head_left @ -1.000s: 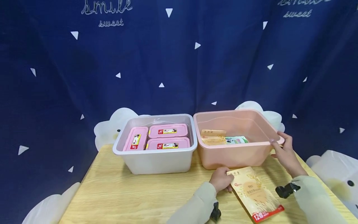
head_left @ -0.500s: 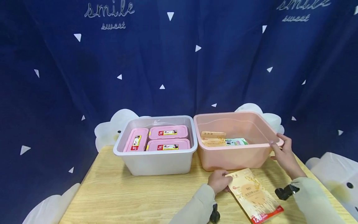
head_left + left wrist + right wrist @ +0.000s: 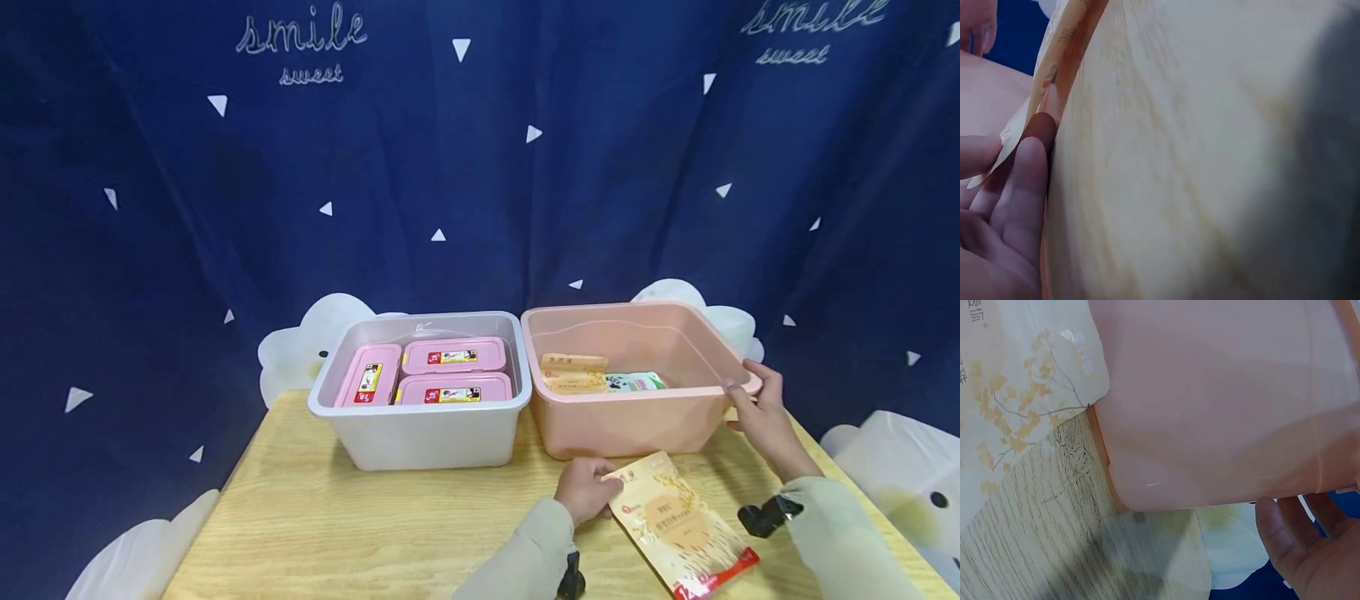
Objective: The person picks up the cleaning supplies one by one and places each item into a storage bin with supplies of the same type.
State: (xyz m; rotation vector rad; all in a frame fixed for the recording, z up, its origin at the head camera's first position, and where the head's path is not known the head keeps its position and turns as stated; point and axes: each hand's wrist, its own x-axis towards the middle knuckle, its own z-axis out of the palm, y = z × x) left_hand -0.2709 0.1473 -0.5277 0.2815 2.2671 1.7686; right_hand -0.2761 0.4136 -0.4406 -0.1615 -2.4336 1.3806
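My left hand [image 3: 586, 490] pinches the upper left corner of a cream-yellow flat pouch [image 3: 675, 521] with a red strip along its bottom. In the left wrist view the thumb and fingers [image 3: 1030, 165] lie on either side of the pouch's edge. The pouch is just in front of a pink plastic bin [image 3: 630, 421]. My right hand [image 3: 765, 417] grips that bin's right front corner by the rim, thumb toward the front. Inside the bin lie a similar yellow pouch [image 3: 573, 375] and a green-and-white packet [image 3: 633, 382]; the front wall hides their lower parts.
Beside the pink bin on its left stands a white bin [image 3: 427, 437] with three pink lidded boxes [image 3: 454, 388] in it. Both bins stand on a wooden table [image 3: 337, 533]. A dark blue curtain [image 3: 480, 183] hangs directly behind.
The head view has shifted slightly, so everything sits a little lower in the picture. Both hands keep their holds, and the bins and their contents stay where they were.
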